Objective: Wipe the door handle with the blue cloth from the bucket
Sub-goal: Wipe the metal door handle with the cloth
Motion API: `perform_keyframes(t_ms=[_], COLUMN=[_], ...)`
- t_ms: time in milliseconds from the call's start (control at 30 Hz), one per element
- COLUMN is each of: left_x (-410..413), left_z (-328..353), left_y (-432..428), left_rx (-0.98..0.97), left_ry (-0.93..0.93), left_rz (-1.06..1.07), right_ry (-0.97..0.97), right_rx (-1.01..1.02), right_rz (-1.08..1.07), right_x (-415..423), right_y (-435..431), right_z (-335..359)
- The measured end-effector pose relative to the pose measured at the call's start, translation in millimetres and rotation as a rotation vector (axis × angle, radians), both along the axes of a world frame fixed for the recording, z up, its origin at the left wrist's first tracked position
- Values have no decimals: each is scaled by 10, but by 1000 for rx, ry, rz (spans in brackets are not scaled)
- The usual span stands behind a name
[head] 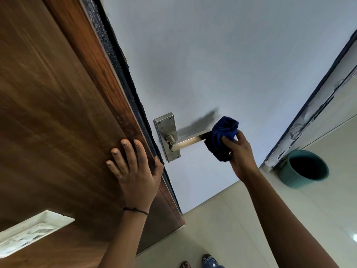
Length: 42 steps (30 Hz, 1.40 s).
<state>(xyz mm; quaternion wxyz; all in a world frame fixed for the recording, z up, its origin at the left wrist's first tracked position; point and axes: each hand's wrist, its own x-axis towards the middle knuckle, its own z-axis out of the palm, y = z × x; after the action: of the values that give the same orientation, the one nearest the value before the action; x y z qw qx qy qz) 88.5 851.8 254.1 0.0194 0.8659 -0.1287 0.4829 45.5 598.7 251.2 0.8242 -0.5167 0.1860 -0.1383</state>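
Right hand: the right hand (238, 151) is reaching forward on a nearly straight bare arm, fingers and thumb closing around the blue cloth (222, 138) and gripping it in a bunch.
Blue cloth: dark blue, soft and nappy, it is crumpling into loose folds and wrapping over the free end of the door handle (186, 142), touching it.
Door handle: a flat, straight metal lever with a brushed shine is sticking out sideways from a round collar, between the two hands; its outer tip is hiding inside the cloth.
Backplate: a rectangular metal plate (164, 130) with small screws at its corners is sitting just beyond the left hand's thumb.
Left hand: the left hand (133, 167) is lying open and flat, fingers spreading and pointing up, palm pressing on the brown panel; it is gripping nothing. A thin dark cord (135, 209) is circling the wrist.
Wood panel: the wood-grain panel (48, 113), smooth and warm brown, is running under the left hand, its dark rough edge passing by the thumb.
Door face: the pale grey door (212, 55), matte and flat, is showing a dark smudge just above the lever.
Bucket: a round teal bucket (289, 178), glossy outside and dark inside, is standing on the pale floor tiles (222, 219) to the right of the right hand, well apart from it.
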Motion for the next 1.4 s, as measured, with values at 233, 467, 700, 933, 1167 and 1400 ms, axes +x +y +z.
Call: perform_keyframes(t_ms=[233,467,700,933,1167,1400], left_x=[-1,-17,-10,-22,-19,-9], left_z=[-2,-1,-9,-12,-2,-11], left_y=[0,3,-5,-12,-20,-19], left_rx=[-4,-6,-2,-17,-12,-4], left_ry=[-2,20,10,13,19,10], left_rz=[-9,-25,-18,-16,-5,3], right_ry=[-13,-37,-13,-203,-24,-166], right_rx=[-756,-642,-651,-1001,-754,-867], right_rz=[355,-228,-472,-181,-527,-287], right_x=[-141,55,161,60,190,86], right_y=[382,666,933,1302,689,1360], right_z=[74,-174,-274,-260,-266,-309])
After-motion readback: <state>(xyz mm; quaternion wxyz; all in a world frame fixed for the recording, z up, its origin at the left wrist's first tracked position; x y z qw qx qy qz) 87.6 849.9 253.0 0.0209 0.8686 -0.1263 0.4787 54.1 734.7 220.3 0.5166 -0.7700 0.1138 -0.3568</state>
